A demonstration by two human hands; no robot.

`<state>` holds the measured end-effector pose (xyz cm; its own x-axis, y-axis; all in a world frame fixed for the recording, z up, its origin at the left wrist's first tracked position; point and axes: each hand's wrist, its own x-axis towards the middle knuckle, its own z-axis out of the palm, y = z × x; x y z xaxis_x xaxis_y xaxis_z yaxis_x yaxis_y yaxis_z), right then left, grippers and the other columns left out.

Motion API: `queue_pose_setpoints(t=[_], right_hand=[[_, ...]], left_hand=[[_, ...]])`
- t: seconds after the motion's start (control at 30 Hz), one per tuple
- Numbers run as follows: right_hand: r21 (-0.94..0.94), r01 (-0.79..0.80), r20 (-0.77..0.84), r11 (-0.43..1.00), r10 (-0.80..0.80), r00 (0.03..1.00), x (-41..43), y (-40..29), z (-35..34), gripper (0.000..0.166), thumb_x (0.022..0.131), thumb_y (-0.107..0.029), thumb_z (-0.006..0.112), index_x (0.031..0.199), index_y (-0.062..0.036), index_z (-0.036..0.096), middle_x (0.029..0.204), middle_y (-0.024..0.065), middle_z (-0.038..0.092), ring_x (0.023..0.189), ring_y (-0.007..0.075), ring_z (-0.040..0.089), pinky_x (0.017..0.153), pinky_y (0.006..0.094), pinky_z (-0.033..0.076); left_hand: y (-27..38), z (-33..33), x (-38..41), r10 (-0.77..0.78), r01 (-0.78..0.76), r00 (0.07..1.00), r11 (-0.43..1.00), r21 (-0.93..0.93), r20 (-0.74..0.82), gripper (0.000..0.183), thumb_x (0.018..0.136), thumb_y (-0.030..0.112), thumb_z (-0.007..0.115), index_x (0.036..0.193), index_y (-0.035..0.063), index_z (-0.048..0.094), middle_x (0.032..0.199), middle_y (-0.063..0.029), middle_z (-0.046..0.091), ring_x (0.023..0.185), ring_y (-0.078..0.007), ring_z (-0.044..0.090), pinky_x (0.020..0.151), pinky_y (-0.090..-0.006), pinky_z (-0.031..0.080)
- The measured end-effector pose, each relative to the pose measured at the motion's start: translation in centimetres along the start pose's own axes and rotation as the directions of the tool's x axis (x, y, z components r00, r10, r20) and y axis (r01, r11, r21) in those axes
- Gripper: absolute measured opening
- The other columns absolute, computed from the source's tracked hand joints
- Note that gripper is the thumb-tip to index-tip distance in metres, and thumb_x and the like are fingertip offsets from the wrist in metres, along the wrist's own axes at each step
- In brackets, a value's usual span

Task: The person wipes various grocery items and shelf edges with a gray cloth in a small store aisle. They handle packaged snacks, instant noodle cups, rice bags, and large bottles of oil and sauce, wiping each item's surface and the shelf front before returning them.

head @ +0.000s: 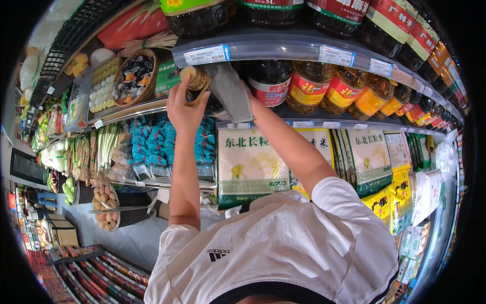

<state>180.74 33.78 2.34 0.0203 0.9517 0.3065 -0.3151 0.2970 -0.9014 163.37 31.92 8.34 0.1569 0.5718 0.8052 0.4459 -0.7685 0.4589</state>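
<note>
My left hand [188,108] grips the top of a large oil bottle [197,79], with fingers around its golden cap and handle. The bottle leans out at the left end of a shelf, and its lower body is mostly hidden. A grey cloth [231,93] hangs from my right hand [247,91], just right of that bottle. Most of the right hand is covered by the cloth or lost under the upper shelf. Behind the right wrist stands a dark oil bottle [270,81] with a red and white label.
An upper shelf edge [265,47] with price tags overhangs both hands. More golden oil bottles [309,87] line the shelf to the right. Rice bags [250,167] stand below. Left are blue packets [152,140], a wicker basket [134,78] and egg trays [102,89].
</note>
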Motion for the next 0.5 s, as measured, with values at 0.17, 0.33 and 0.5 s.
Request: queue_pose_setpoints(t=[0.17,0.33,0.5], right_hand=[[-0.755,0.132,0.025,0.643,-0.173,0.985,0.6,-2.5,0.7,0.071,0.076,-0.04,0.07,0.137,-0.0155,0.043,0.139,0.0156,0.045,0.13,0.0318,0.042,0.106,0.0485,0.032],[-0.74,0.103,0.063,0.665,-0.084,0.994,0.2,-1.5,-0.5,0.082,0.076,-0.046,0.066,0.145,-0.0199,0.031,0.15,0.016,0.026,0.137,0.0361,0.027,0.109,0.0523,0.024],[-0.648,0.083,0.024,0.757,-0.089,0.996,0.9,-0.1,-1.3,0.079,0.077,-0.042,0.065,0.144,-0.0172,0.032,0.149,0.018,0.027,0.135,0.0368,0.029,0.108,0.0522,0.025]], left_hand=[[-1.9,-0.4,0.6,-0.372,0.358,0.923,0.745,-0.563,0.094,0.039,0.086,0.025,0.07,0.118,0.0053,0.06,0.094,-0.0019,0.06,0.082,-0.0103,0.055,0.068,-0.0238,0.043],[-1.4,-0.5,4.5,-0.583,0.589,0.789,0.628,-0.509,0.193,0.033,0.091,0.024,0.064,0.114,-0.0008,0.061,0.087,-0.002,0.062,0.07,-0.0054,0.05,0.06,-0.0204,0.038],[-1.8,0.0,5.0,-0.513,0.52,0.842,0.694,-0.498,0.166,0.027,0.089,0.018,0.067,0.104,-0.0033,0.063,0.086,-0.0025,0.063,0.077,-0.0073,0.055,0.064,-0.0227,0.042]])
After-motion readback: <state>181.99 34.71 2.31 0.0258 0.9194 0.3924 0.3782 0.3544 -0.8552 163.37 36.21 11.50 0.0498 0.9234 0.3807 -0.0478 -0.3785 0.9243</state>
